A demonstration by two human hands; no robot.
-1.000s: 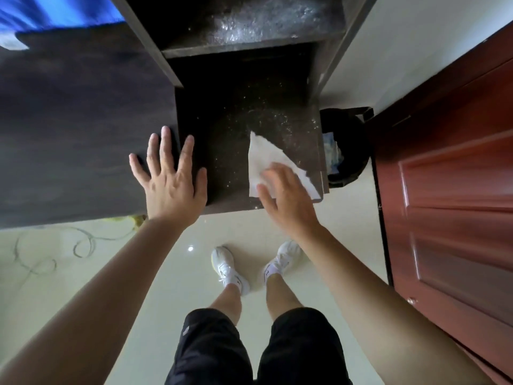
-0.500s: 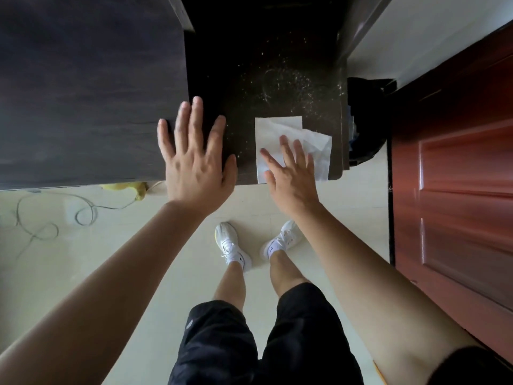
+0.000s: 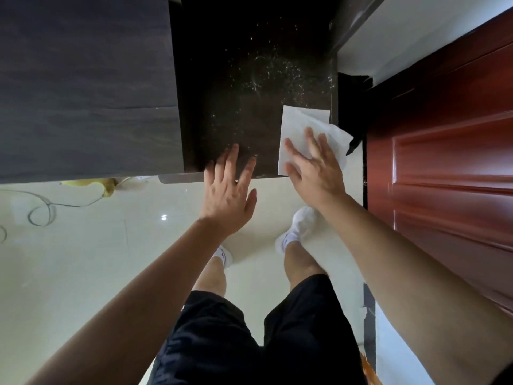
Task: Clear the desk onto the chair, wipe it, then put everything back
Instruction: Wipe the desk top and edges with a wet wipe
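At the near edge of the dark desk (image 3: pixel 236 79), the left hand (image 3: pixel 227 190) is spread flat and holds nothing, and the right hand (image 3: pixel 315 170) presses the white paper (image 3: pixel 297 120) down with straight fingers at the near right corner.

Right hand (image 3: pixel 313 165) slid tissue (image 3: pixel 299 120) rightward, overhanging desk (image 3: pixel 236 93) edge; left hand (image 3: pixel 227 190) shifted right too.

Floor (image 3: pixel 83 273): glossy cream tile, lower left, one light glint (image 3: pixel 163 217). Door (image 3: pixel 444 176): red-brown, panelled, right edge. Wall (image 3: pixel 416 31): white, upper right. Tabletop (image 3: pixel 83 79): dark wood grain, upper left. Cable (image 3: pixel 41 211): looped on floor, left.
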